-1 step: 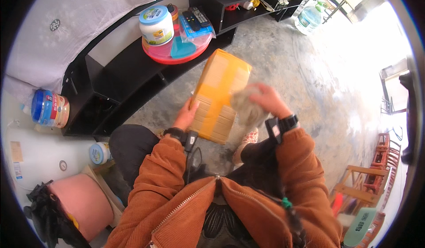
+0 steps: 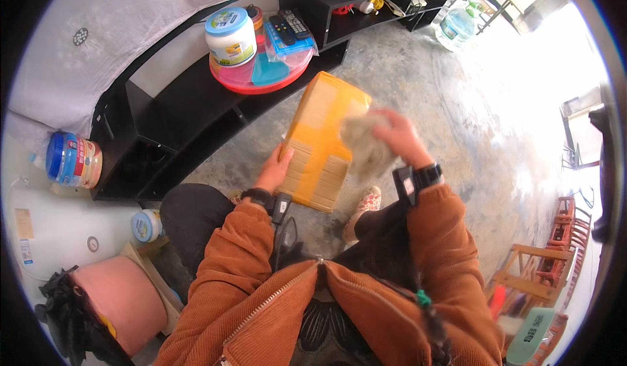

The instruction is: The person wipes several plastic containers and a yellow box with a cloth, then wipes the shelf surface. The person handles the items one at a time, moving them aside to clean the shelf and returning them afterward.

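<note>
A cardboard box [image 2: 304,170] with a broad strip of yellow tape is held up, tilted, in front of my knees. My left hand [image 2: 277,169] grips its lower left edge, thumb on the face towards me. A crumpled greyish cloth [image 2: 367,149], smeared by motion, hangs from my right hand [image 2: 400,137], whose fingers are closed on it. The cloth overlaps the right side of the box; whether it presses on the surface I cannot tell.
A long black low cabinet [image 2: 179,108] curves along the left. It bears a red-rimmed round tray [image 2: 261,90], a white tub [image 2: 230,39] and remote controls [image 2: 294,25]. A large water bottle [image 2: 456,26] stands far right. Wooden chairs [image 2: 532,271] are at lower right.
My right hand and the cloth have shifted slightly away from me along the box's right side. My left hand and the box stay in place.
</note>
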